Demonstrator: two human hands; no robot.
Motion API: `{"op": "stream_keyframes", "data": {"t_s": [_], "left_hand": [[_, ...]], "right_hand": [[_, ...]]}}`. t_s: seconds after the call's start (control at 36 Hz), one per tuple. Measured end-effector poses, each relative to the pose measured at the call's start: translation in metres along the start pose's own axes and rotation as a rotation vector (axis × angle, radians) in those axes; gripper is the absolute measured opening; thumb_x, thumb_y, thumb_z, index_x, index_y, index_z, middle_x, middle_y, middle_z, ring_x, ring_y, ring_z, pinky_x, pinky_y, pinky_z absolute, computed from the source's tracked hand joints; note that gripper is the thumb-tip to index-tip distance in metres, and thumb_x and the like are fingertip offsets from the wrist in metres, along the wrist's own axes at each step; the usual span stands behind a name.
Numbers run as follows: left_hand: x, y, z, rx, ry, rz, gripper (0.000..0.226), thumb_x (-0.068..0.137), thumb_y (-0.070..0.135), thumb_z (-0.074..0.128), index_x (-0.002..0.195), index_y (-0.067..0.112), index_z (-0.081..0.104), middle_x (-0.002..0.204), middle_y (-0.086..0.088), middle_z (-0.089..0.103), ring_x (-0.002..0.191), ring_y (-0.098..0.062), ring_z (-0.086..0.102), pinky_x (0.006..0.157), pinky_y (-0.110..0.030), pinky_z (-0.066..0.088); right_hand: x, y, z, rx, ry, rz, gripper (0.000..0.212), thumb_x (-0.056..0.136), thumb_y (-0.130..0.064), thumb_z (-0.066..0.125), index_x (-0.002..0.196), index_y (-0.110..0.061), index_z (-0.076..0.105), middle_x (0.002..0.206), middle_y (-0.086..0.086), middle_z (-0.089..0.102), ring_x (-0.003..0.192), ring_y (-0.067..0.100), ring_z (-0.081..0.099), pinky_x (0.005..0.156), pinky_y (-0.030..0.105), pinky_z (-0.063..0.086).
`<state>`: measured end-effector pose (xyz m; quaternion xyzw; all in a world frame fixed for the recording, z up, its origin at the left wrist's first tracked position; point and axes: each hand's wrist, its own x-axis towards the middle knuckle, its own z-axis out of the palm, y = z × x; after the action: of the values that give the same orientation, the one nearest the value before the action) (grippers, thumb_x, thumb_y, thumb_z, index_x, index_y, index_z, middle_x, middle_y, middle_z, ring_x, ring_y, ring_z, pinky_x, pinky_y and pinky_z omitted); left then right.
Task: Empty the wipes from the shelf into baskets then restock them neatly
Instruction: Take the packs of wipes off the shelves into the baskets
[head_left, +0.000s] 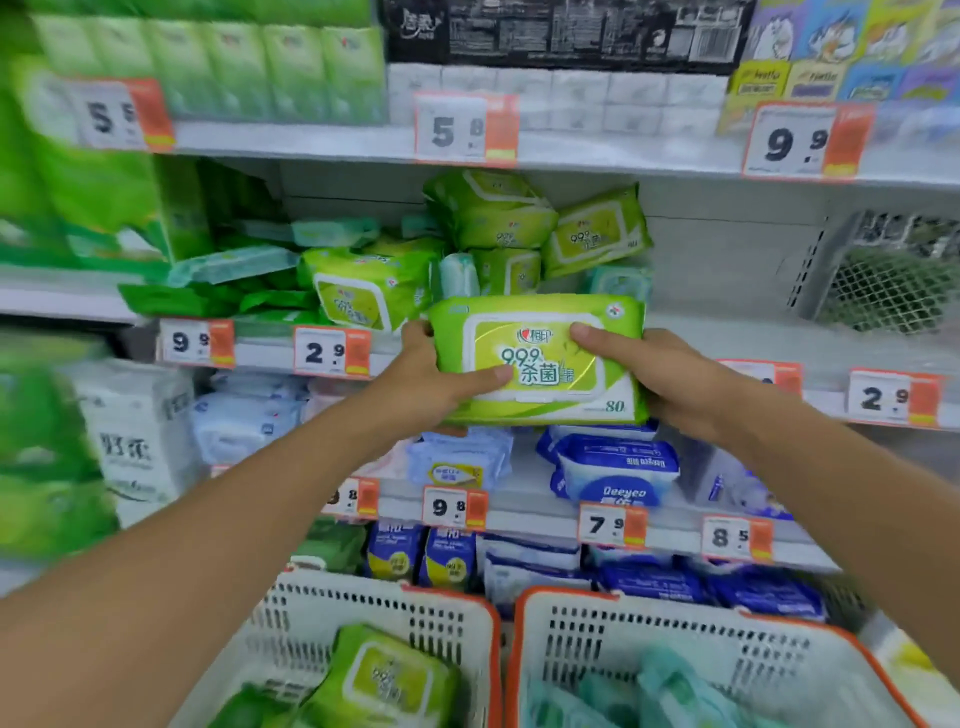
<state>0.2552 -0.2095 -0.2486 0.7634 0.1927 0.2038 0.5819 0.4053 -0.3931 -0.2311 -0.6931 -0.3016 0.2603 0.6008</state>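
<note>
Both hands, left hand (441, 374) and right hand (660, 374), grip the soft green plastic wipes pack (540, 358) at its ends; its slick film might slip over the white orange-rimmed baskets (613, 608).

Left hand (441, 382): bare, no glove, no ring visible
Right hand (660, 376): bare, no glove, no ring visible
Left forearm: bare to the frame edge, no sleeve or cuff visible
Right forearm: bare to the frame edge, no sleeve or cuff visible
Wrists: no watch, no band
Fingernails: short, unpainted
</note>
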Motion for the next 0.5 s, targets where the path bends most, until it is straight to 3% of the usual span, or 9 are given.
{"op": "stream_keyframes", "data": {"t_s": [0.06,0.11,0.17,0.22,0.36,0.44,0.5], "left_hand": [[-0.017,-0.01,-0.01,0.026,0.0,-0.006,0.087,0.075,0.033,0.083,0.141,0.024,0.026,0.122,0.007,0.063,0.104,-0.015,0.066,0.079,-0.042,0.061],[-0.037,-0.03,-0.02,0.054,-0.022,-0.062,0.086,0.076,0.033,0.083,0.143,0.028,0.029,0.125,0.007,0.062,0.105,-0.015,0.066,0.073,-0.034,0.061],[-0.059,-0.057,-0.032,0.048,-0.027,-0.173,0.068,0.081,0.031,0.079,0.136,0.032,0.039,0.121,0.007,0.065,0.095,-0.011,0.067,0.065,-0.029,0.06],[-0.075,-0.091,-0.045,0.022,-0.02,-0.275,0.053,0.08,0.036,0.08,0.122,0.038,0.047,0.113,0.007,0.069,0.09,-0.014,0.07,0.071,-0.041,0.061],[-0.108,-0.16,-0.088,0.05,0.049,-0.465,0.045,0.077,0.042,0.08,0.114,0.042,0.055,0.107,0.008,0.073,0.093,-0.021,0.072,0.077,-0.051,0.06],[-0.112,-0.184,-0.118,0.08,0.148,-0.546,0.049,0.074,0.035,0.082,0.117,0.033,0.061,0.108,0.003,0.074,0.095,-0.025,0.071,0.083,-0.051,0.059],[-0.112,-0.193,-0.137,0.16,0.23,-0.572,0.053,0.075,0.027,0.078,0.124,0.022,0.06,0.123,-0.005,0.068,0.106,-0.028,0.067,0.091,-0.044,0.055]], "right_hand": [[-0.01,0.012,0.016,0.032,-0.02,0.035,0.053,0.072,-0.043,0.074,0.115,-0.013,0.069,0.103,0.005,0.077,0.094,0.02,0.075,0.083,0.037,0.06],[-0.021,0.031,0.042,0.022,-0.071,0.111,0.05,0.075,-0.049,0.071,0.115,-0.019,0.07,0.103,0.003,0.077,0.089,0.019,0.075,0.074,0.041,0.061],[-0.032,0.062,0.072,-0.014,-0.089,0.208,0.043,0.08,-0.053,0.07,0.111,-0.024,0.07,0.101,0.002,0.077,0.087,0.022,0.075,0.072,0.047,0.061],[-0.04,0.093,0.1,-0.015,-0.086,0.303,0.039,0.084,-0.052,0.07,0.111,-0.024,0.069,0.101,0.005,0.077,0.088,0.026,0.075,0.069,0.047,0.061],[-0.042,0.153,0.178,0.059,-0.181,0.467,0.043,0.084,-0.051,0.072,0.116,-0.022,0.068,0.108,0.006,0.076,0.1,0.029,0.071,0.081,0.056,0.059],[-0.033,0.174,0.226,0.144,-0.246,0.528,0.064,0.077,-0.055,0.077,0.125,-0.017,0.061,0.127,0.005,0.066,0.112,0.028,0.064,0.08,0.053,0.059],[-0.027,0.188,0.257,0.14,-0.305,0.544,0.049,0.09,-0.045,0.069,0.124,-0.013,0.054,0.123,-0.003,0.06,0.112,0.023,0.06,0.091,0.05,0.055]]}}
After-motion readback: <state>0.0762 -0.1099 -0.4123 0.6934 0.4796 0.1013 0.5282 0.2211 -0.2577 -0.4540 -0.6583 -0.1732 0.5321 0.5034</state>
